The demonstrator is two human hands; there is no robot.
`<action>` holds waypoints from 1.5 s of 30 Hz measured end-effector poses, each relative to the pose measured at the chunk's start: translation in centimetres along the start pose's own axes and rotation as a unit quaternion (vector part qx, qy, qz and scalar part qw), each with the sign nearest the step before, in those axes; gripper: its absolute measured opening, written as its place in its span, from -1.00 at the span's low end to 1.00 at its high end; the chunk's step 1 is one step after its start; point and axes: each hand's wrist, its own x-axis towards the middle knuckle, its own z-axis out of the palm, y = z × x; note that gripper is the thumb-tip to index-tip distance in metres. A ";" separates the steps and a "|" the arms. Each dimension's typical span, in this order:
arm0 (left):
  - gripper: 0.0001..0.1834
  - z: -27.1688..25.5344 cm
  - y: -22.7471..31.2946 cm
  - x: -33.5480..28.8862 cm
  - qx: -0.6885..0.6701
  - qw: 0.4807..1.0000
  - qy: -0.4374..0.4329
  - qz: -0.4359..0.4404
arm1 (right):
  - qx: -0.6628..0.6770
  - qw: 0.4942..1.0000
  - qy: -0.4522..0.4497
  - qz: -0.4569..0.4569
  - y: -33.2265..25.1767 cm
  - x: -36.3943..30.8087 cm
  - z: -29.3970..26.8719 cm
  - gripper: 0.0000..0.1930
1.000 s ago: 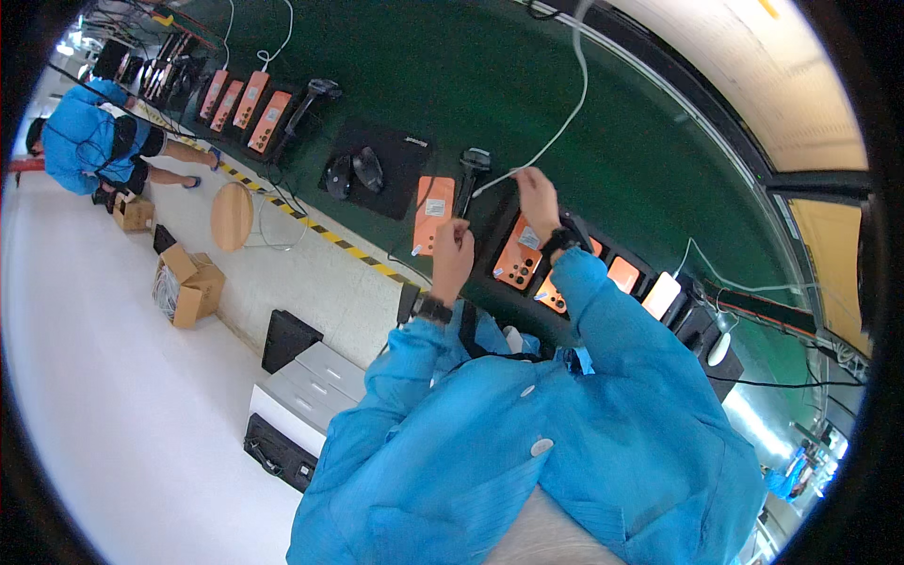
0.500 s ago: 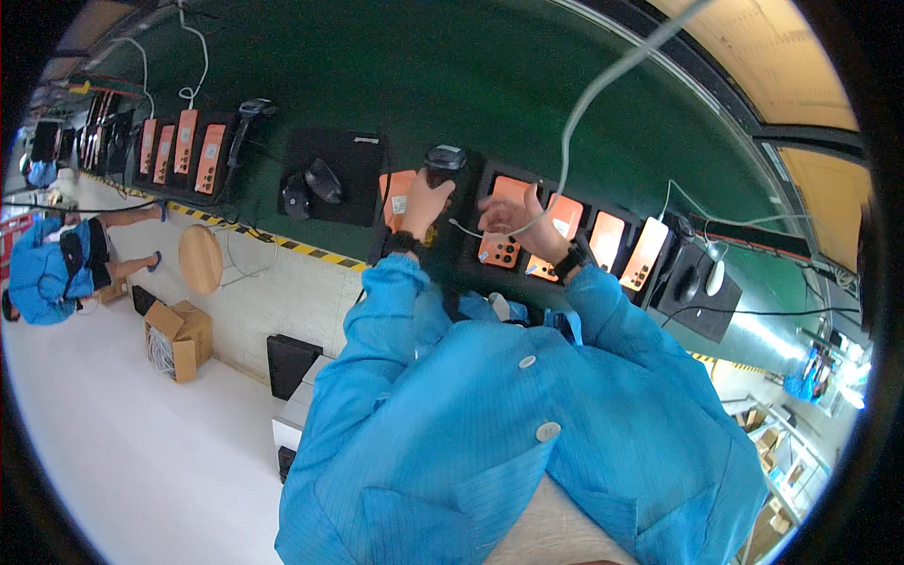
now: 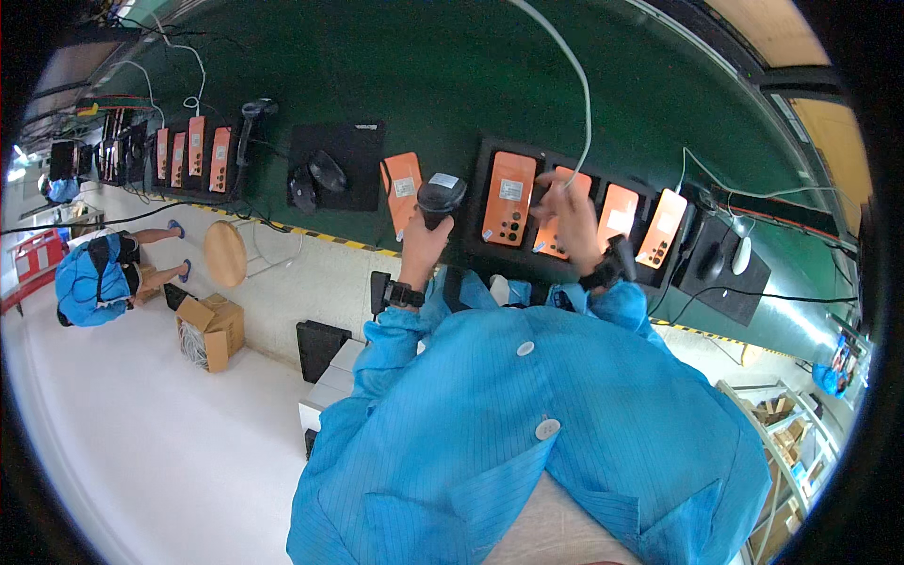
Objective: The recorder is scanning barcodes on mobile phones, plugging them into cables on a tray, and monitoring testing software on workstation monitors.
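My left hand [image 3: 426,252] is wrapped round the grip of a black barcode scanner [image 3: 441,196], its head pointing away from me. Just left of the scanner an orange phone [image 3: 403,185] with a white label lies back up on the green bench. My right hand [image 3: 574,221] is over a second orange phone [image 3: 549,237] in a black tray [image 3: 478,179], covering part of it. A white cable [image 3: 586,104] runs down to its fingers, which seem closed on it. Further orange phones [image 3: 509,202] lie in the tray on both sides of that hand, cameras toward me.
Left on the bench are a black mouse [image 3: 326,171] on a pad, another scanner [image 3: 252,127] and a tray of orange phones [image 3: 196,151]. At right a white mouse [image 3: 741,254] rests on a pad. A stool [image 3: 226,254], a carton [image 3: 212,331] and a bent-over person [image 3: 94,282] are beyond.
My left hand has drawn the scanner toward me, uncovering more of the loose phone. My right hand has moved right, from the first tray phone to the second, and the cable's end with it.
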 end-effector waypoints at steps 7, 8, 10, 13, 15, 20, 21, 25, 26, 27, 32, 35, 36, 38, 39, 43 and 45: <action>-0.59 2.9 3.9 -2.5 -0.006 0.997 -0.071 -0.043 | -0.464 0.869 0.044 -0.168 2.1 5.3 -1.2 -0.26; -0.59 3.4 4.3 -2.8 -0.001 0.995 -0.088 -0.043 | -0.448 0.868 0.053 -0.207 3.0 5.7 -1.0 -0.26; -0.58 4.2 4.9 -3.3 0.018 0.994 -0.096 -0.047 | -0.499 0.845 0.048 -0.189 4.5 6.2 -0.7 -0.19; -0.57 5.0 5.1 -3.7 0.020 0.993 -0.104 -0.047 | -0.486 0.849 0.046 -0.201 5.5 6.4 -0.8 -0.18; -0.59 5.4 5.0 -3.8 0.010 0.993 -0.103 -0.053 | -0.483 0.851 0.037 -0.202 5.6 6.4 -1.0 -0.18; -0.61 6.0 4.9 -3.5 -0.012 0.993 -0.104 -0.059 | -0.493 0.844 0.031 -0.209 5.8 6.5 -1.1 -0.17; -0.61 6.1 5.0 -3.4 -0.007 0.993 -0.101 -0.055 | -0.490 0.844 0.032 -0.216 5.9 6.5 -1.1 -0.17; -0.62 5.9 5.2 -3.2 0.002 0.993 -0.107 -0.051 | -0.492 0.836 0.037 -0.238 6.6 6.7 -1.4 -0.18; -0.63 5.8 5.3 -3.2 0.011 0.992 -0.112 -0.055 | -0.492 0.837 0.038 -0.236 6.7 6.7 -1.4 -0.18; -0.63 5.7 5.3 -3.1 0.016 0.993 -0.105 -0.054 | -0.491 0.833 0.042 -0.253 6.8 6.8 -1.5 -0.19; -0.66 5.4 6.0 -2.6 -0.004 0.987 -0.138 -0.085 | -0.472 0.837 0.054 -0.271 6.9 6.9 -1.5 -0.23; -0.68 4.7 6.7 -2.1 -0.047 0.979 -0.161 -0.117 | -0.487 0.836 0.045 -0.249 6.5 6.7 -1.4 -0.24; -0.68 4.4 6.9 -1.9 -0.047 0.981 -0.156 -0.106 | -0.474 0.846 0.043 -0.241 6.3 6.5 -1.3 -0.23; -0.69 3.9 7.1 -1.7 -0.061 0.972 -0.195 -0.119 | -0.461 0.860 0.041 -0.214 5.9 6.2 -1.2 -0.20; -0.69 3.7 7.2 -1.6 -0.060 0.972 -0.196 -0.117 | -0.461 0.861 0.039 -0.213 5.6 6.1 -1.1 -0.20; -0.67 3.5 7.1 -0.9 -0.012 0.977 -0.189 -0.095 | -0.430 0.876 0.049 -0.212 5.1 5.6 -1.3 -0.23; -0.57 3.2 7.2 0.4 0.097 0.993 -0.061 -0.016 | -0.440 0.864 0.093 -0.226 5.3 5.2 -1.7 -0.29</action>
